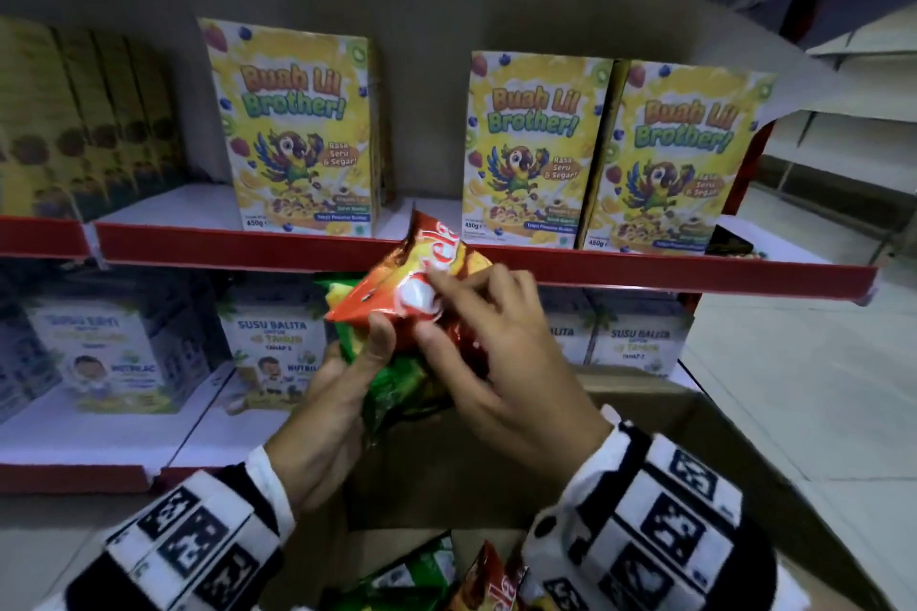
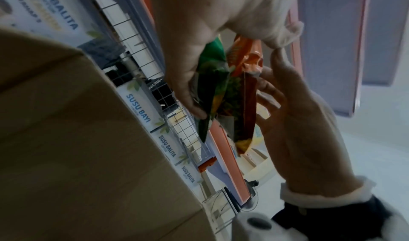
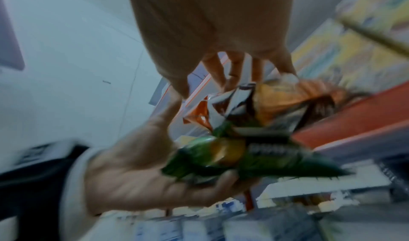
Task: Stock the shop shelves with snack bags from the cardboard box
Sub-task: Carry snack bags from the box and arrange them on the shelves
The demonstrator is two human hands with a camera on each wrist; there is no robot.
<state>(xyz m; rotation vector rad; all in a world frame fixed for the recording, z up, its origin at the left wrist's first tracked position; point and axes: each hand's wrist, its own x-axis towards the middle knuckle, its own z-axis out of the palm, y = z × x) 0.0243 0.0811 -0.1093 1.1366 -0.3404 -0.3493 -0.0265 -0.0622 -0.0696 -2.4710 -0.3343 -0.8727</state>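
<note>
In front of the shelves my left hand (image 1: 337, 392) grips a green snack bag (image 1: 397, 382) from below, its thumb lying against a red snack bag (image 1: 412, 283) stacked on top. My right hand (image 1: 496, 337) pinches the red bag's crumpled side with fingers and thumb. Both bags hang over the open cardboard box (image 1: 645, 412), level with the red edge of the upper shelf (image 1: 645, 270). The left wrist view shows the green bag (image 2: 212, 87) and the red bag (image 2: 245, 105) edge-on between the two hands. The blurred right wrist view shows the red bag (image 3: 276, 101) above the green bag (image 3: 210, 157).
Parrot cereal boxes (image 1: 302, 129) (image 1: 536, 149) stand on the upper shelf with a gap (image 1: 426, 199) between them. Milk-powder boxes (image 1: 119, 352) fill the lower shelf. More green and red bags (image 1: 412, 576) lie in the box bottom. Pale floor and bare shelving lie to the right.
</note>
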